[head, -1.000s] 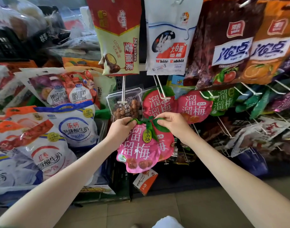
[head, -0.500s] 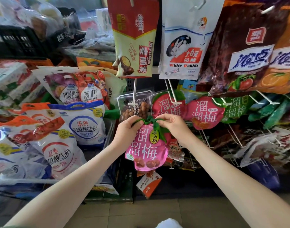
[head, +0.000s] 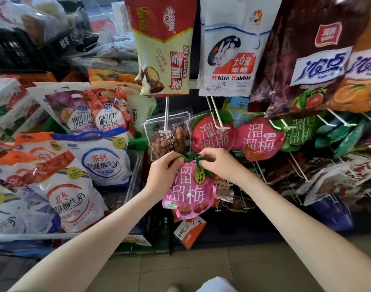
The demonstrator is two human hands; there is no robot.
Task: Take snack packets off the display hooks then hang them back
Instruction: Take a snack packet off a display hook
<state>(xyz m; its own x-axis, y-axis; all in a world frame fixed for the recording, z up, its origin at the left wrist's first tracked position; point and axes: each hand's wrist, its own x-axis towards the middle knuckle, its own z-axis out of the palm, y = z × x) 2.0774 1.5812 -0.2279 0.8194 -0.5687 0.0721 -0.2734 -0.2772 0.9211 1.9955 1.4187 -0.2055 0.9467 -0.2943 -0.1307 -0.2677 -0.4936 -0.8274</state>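
Hanging between two hands, the pink plum packet [head: 188,192] sits just below the middle of the view. Its green leaf-shaped header [head: 190,158] is uppermost and its body dangles free toward six o'clock. The left hand [head: 162,172] pinches the header at the packet's ten o'clock, and the right hand [head: 221,163] pinches it at one o'clock. Both sets of fingers are curled tight on the film, so the top edge is drawn flat between them. Fingers and leaf cover the hang hole, so I cannot tell whether a hook is already through it.

The pouch looks light and soft: glossy film, probably slippery, with lumpy fruit settled low. It is likely best held by the flat header on either side of the hole, which keeps the hole taut for a hook tip. Squeezing the belly would only crumple it.

At twelve o'clock a red plum packet [head: 212,135] hangs on a white wire hook [head: 219,123], with another red one at its three o'clock. At eleven o'clock hangs a clear packet of brown balls [head: 169,144]. Higher up are the White Rabbit bag [head: 228,51] and the Mylikes bag [head: 163,47]. The yoghurt bags [head: 100,157] are piled at nine o'clock.
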